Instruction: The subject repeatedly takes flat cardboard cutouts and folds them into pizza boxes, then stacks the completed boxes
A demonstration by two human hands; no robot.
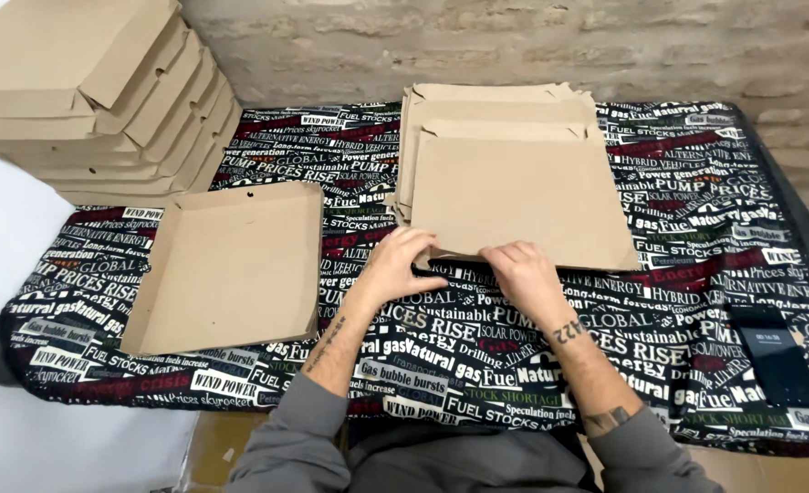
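Flat cardboard blanks [514, 183] sit stacked mid-table on the printed cloth [696, 183], and both hands are at the near edge of the top sheet. Left hand [402, 265] and right hand [523, 274] have fingers curled, pinching that edge. Open tray-shaped box [231, 265] sits left, finished boxes [94, 100] stacked behind.

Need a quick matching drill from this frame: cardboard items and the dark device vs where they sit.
Things:
1. folded box stack
2. open box tray
3. flat cardboard pile
4. dark device

Places:
A. table centre, both hands at its near edge
B. far left corner
C. right side of the printed cloth
D. left of the left hand

Pairs: 1-B, 2-D, 3-A, 4-C
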